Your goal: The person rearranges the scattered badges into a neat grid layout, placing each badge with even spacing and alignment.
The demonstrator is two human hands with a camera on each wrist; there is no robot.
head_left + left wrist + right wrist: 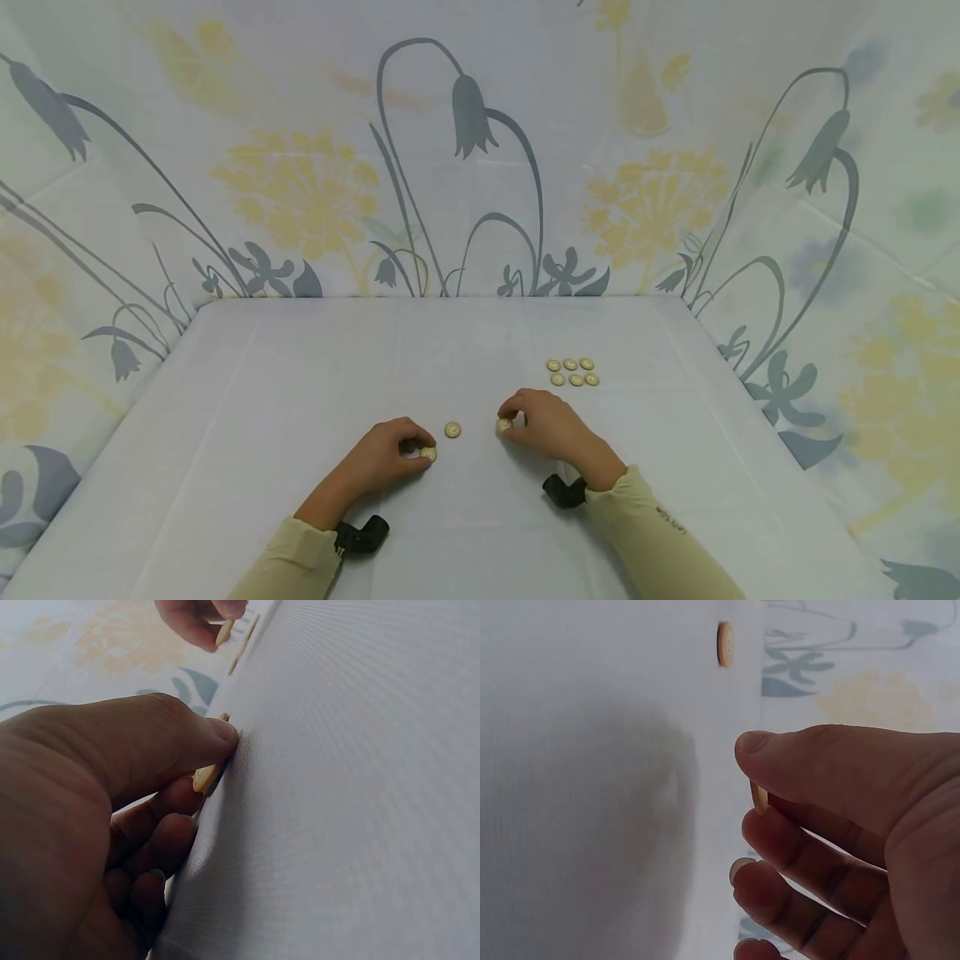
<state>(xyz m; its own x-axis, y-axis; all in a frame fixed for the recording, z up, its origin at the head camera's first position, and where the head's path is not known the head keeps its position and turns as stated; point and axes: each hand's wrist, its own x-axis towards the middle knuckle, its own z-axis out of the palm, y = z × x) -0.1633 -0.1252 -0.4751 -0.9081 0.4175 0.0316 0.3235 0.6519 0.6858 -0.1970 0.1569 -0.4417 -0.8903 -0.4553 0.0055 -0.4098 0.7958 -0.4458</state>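
My left hand (384, 458) pinches a round wooden button (428, 454) between thumb and fingers, low over the white tabletop. In the left wrist view this button (204, 778) is tilted on its edge and partly covered by the thumb, close to the cloth. Further right, my right hand (553, 425) grips a second wooden button (504, 425) between thumb and forefinger. The right wrist view shows that button (760, 798) edge-on, held off the cloth. Between the two hands a third button (452, 429) lies flat on the table, touched by neither.
Several more wooden buttons (576, 380) lie in two short rows beyond my right hand. A white cloth (337, 358) covers the table, and a flower-printed curtain (315, 100) stands behind and at both sides. Each wrist carries a black camera mount (363, 535).
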